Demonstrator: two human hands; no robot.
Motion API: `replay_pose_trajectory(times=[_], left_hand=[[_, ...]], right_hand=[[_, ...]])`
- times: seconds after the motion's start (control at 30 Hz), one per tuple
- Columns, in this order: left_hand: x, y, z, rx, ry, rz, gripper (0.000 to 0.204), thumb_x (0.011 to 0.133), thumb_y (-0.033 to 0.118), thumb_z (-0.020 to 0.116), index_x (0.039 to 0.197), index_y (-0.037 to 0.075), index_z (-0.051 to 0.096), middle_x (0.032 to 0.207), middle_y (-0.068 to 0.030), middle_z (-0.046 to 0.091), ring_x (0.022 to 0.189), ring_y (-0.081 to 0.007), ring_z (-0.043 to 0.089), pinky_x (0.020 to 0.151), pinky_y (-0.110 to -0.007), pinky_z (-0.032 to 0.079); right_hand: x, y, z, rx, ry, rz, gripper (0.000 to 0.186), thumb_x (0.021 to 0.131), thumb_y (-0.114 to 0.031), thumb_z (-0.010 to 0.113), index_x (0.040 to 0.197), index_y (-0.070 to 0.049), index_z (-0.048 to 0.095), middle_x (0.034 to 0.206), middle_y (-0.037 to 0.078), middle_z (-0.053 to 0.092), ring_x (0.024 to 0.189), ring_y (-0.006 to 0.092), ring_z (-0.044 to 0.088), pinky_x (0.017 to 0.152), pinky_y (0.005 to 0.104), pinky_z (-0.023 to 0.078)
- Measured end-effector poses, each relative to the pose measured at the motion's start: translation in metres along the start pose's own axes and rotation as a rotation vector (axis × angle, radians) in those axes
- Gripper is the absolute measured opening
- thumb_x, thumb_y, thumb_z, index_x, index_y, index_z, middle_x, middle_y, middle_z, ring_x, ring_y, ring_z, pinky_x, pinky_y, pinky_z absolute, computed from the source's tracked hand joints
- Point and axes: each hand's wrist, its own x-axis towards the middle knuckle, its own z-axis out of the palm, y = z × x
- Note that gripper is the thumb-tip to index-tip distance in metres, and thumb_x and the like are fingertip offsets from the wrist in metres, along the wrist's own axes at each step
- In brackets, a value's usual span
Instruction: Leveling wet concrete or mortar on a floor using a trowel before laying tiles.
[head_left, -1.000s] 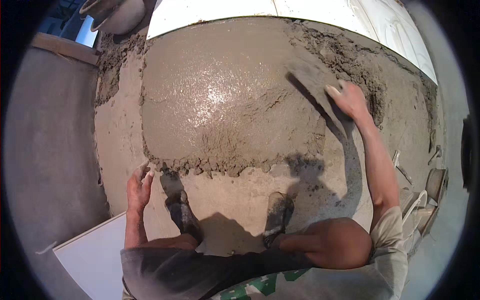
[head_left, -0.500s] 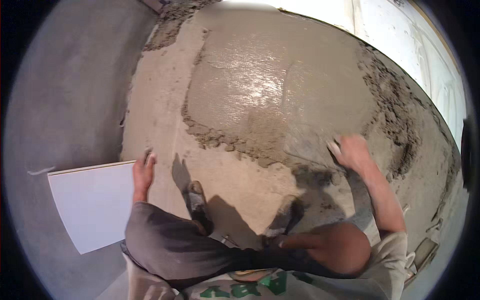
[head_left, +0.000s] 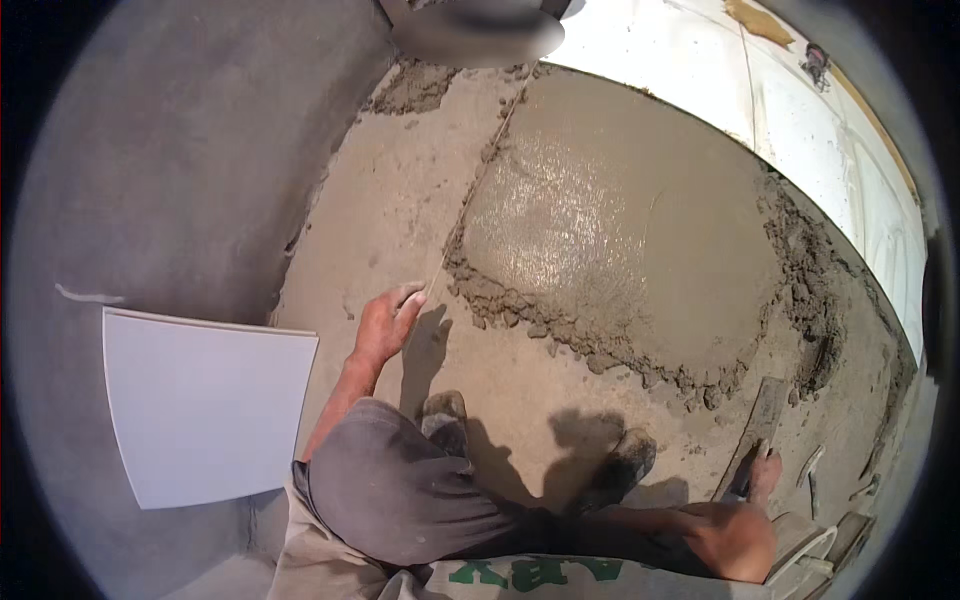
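My left hand [head_left: 388, 322] is closed near my left knee, pinching the near end of a thin string [head_left: 469, 195]. The string runs taut away from me along the left edge of the wet mortar bed [head_left: 610, 210]. Low on the right, my right hand [head_left: 765, 474] is closed round the handle of a trowel [head_left: 762, 412]. The trowel's long flat blade points away from me, just short of the bed's crumbly near edge. Mortar in the bed is smooth and shiny in the middle, with loose lumps along its near and right sides.
A white panel [head_left: 208, 410] leans at the left against the grey wall [head_left: 190, 170]. Pale sheets [head_left: 690, 70] border the bed at the far right. Tools, including a hammer-like one [head_left: 814, 482], lie right of the trowel. A blurred dark shape [head_left: 480, 35] is at the top.
My right hand has drawn the trowel off the mortar, back toward me and to the right. My left hand has moved right, away from the white panel; the string now shows. The view has shifted.
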Motion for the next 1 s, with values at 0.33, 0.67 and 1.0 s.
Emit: replay_pose_trajectory(times=[0.33,0.67,1.0], left_hand=[[0.014,-0.002,-0.017,-0.854,0.188,-0.475,0.056,0.096,0.047,0.045,0.128,0.001,0.052,0.109,-0.0118,0.063,0.092,-0.0180,0.063,0.083,-0.031,0.048],[0.026,0.033,0.040,-1.662,-0.236,-0.420,0.077,0.093,0.064,0.034,0.138,0.003,0.038,0.128,-0.0164,0.053,0.114,-0.0247,0.053,0.097,-0.042,0.044],[0.020,0.048,-0.058,-1.959,-0.093,-0.298,0.074,0.095,0.060,0.035,0.143,0.004,0.032,0.142,-0.0182,0.040,0.128,-0.0276,0.042,0.103,-0.041,0.037]], right_hand=[[-0.007,-0.328,-0.101,-0.106,-0.435,-0.726,0.033,0.086,-0.030,0.058,0.102,-0.002,0.060,0.102,0.022,0.059,0.101,0.0392,0.055,0.088,0.0462,0.044],[-0.233,-0.569,-0.047,0.518,-0.592,-1.537,0.063,0.087,-0.042,0.056,0.135,-0.004,0.040,0.142,0.017,0.037,0.132,0.0354,0.033,0.108,0.0465,0.027],[-0.152,-0.491,0.017,-0.041,-0.593,-2.015,0.050,0.093,-0.043,0.045,0.130,-0.009,0.046,0.145,0.014,0.035,0.134,0.0279,0.033,0.110,0.0495,0.021]])
